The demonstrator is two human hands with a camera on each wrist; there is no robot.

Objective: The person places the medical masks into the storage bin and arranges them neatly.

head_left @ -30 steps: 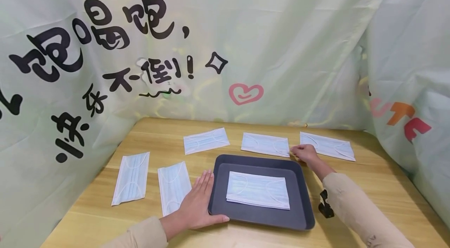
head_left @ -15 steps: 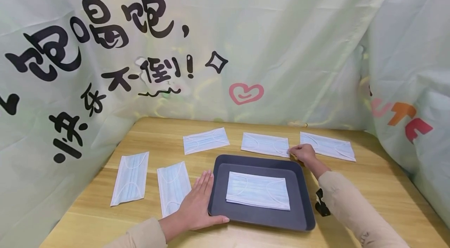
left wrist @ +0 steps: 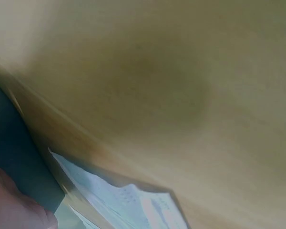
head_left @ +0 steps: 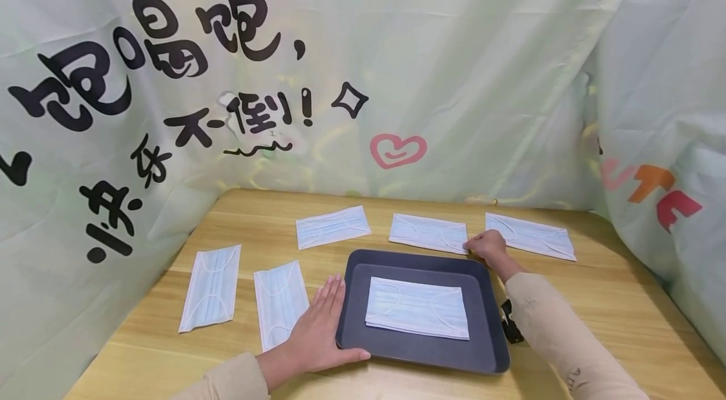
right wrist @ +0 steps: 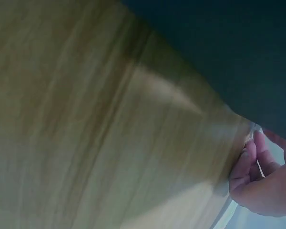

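My left hand [head_left: 313,338] lies flat with straight fingers along the left side of a dark grey tray [head_left: 425,359], the thumb by its front edge. In the tray lies a small stack of pale blue disposable face masks [head_left: 416,307]. Behind the tray, my right hand [head_left: 489,245] has its curled fingers at the near right corner of a face mask [head_left: 426,231] lying flat on the table. Thumb and fingertips come together there in the right wrist view, where the right hand [right wrist: 262,176] shows at the edge; the pinched corner is mostly hidden.
Other flat masks lie around the tray: one at back right [head_left: 533,236], one at back left [head_left: 333,227], and two on the left, the nearer mask [head_left: 279,299] partly under my left hand. A printed curtain [head_left: 482,104] encloses the wooden table [head_left: 153,337].
My right hand has shifted slightly left onto the corner of the middle back mask, and its forearm has swung left. The left hand, tray and masks stay put.
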